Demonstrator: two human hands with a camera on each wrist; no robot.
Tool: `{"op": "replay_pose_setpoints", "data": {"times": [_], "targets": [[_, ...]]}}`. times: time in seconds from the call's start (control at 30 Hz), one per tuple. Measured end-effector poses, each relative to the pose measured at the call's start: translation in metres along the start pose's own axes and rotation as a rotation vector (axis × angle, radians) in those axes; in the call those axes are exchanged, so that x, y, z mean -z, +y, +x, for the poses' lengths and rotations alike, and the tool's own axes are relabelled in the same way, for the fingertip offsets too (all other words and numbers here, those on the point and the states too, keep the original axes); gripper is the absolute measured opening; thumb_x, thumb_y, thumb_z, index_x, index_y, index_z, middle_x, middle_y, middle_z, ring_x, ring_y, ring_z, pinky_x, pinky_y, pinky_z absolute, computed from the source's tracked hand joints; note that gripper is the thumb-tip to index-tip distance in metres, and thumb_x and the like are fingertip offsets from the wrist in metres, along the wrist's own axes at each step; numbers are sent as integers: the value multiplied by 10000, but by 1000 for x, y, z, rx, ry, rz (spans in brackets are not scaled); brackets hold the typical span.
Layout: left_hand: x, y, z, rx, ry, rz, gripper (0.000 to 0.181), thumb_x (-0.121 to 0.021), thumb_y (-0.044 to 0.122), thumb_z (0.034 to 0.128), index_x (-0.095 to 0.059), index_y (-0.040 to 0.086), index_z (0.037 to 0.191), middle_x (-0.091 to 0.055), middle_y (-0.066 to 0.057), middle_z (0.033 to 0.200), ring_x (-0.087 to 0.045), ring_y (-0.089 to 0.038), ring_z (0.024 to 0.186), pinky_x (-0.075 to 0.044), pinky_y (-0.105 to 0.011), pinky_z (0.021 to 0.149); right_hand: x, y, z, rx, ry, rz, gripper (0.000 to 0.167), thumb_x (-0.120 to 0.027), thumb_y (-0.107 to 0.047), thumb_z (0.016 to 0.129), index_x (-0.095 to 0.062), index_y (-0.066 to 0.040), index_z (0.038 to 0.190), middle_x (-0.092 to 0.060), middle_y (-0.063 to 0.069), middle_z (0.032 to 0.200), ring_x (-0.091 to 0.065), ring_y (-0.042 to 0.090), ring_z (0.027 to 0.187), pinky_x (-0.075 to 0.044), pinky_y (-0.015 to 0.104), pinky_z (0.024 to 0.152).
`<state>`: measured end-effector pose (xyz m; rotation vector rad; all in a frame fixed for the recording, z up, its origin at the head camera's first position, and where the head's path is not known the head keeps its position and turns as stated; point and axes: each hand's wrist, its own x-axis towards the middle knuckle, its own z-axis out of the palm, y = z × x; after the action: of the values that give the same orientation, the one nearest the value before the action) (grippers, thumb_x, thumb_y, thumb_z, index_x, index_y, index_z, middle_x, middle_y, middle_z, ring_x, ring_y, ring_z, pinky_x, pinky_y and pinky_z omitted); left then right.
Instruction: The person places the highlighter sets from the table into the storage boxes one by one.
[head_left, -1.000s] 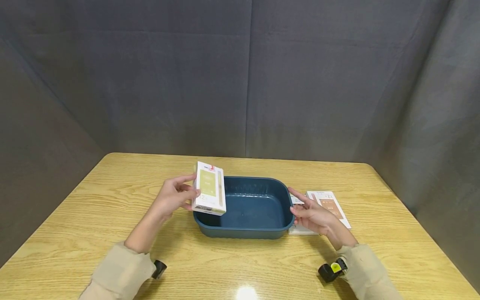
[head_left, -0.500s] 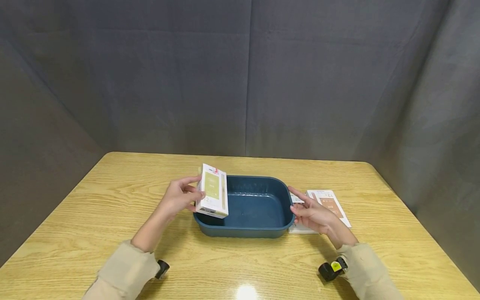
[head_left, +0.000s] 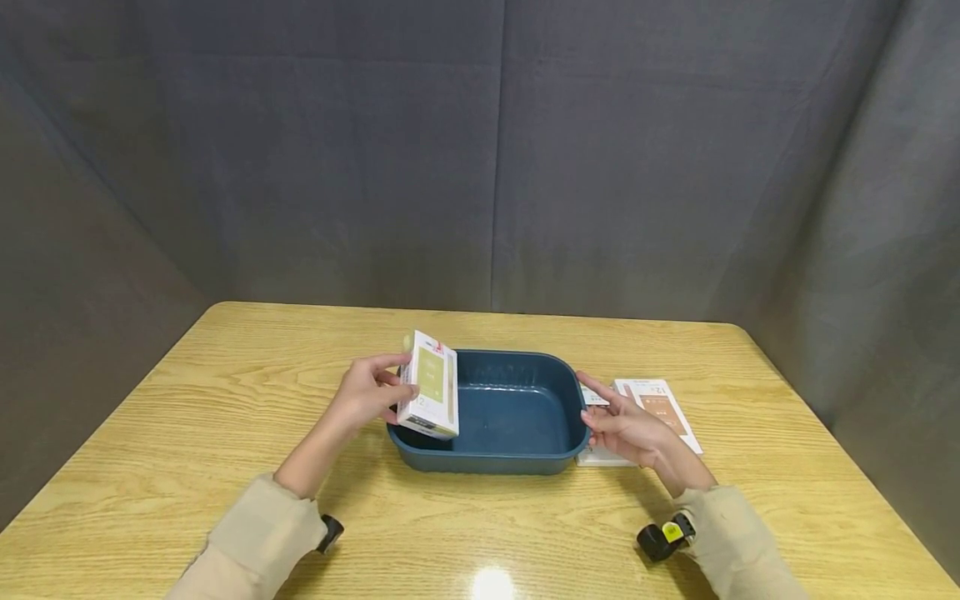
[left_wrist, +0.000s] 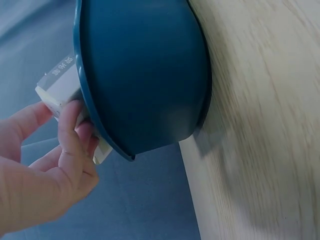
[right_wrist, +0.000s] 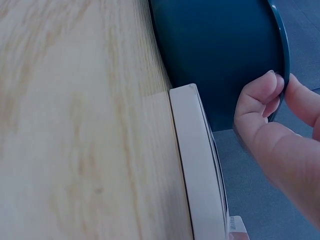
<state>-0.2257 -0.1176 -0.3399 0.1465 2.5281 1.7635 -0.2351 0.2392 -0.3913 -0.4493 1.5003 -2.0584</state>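
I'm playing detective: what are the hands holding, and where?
Left hand: green-and-white box, by its left side. Right hand: blue bin, by its right rim.

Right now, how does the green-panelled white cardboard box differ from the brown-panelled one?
The left hand pinches the green-panelled white cardboard box; the brown-panelled white cardboard box is unheld. The green-panelled box tilts; the brown-panelled box lies flat. Both are mainly white.
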Motion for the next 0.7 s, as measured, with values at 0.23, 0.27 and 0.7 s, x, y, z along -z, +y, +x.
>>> {"op": "replay_pose_setpoints", "data": {"times": [0.23, 0.27, 0.7], "targets": [[-3, -1, 1, 9, -15, 20, 514, -645, -10, 780, -484, -7, 1269, -505, -147, 807, -543, -194, 636, -499, -323, 494, 0, -1, 0, -3, -1, 2, 710, -380, 75, 920, 104, -75, 1417, -532, -6, 794, -520, 94, 684, -454, 215, 641], [-4, -1, 1, 10, -14, 22, 513, -646, -10, 778, -487, -7, 1266, -507, -148, 807, -543, -195, 636, -498, -317, 490, -1, -1, 0, -3, -1, 2, 710, -382, 73, 920, 102, -76, 1418, -533, -7, 793, -519, 95, 683, -454, 215, 641], [-13, -4, 3, 0, -12, 52, 495, -660, -10, 765, -511, -23, 1237, -503, -138, 776, -540, -174, 573, -485, -294, 451, -2, -1, 1, -9, 22, -2, 710, -389, 74, 917, 82, -85, 1424, -535, -8, 787, -512, 96, 673, -451, 217, 638]]}}
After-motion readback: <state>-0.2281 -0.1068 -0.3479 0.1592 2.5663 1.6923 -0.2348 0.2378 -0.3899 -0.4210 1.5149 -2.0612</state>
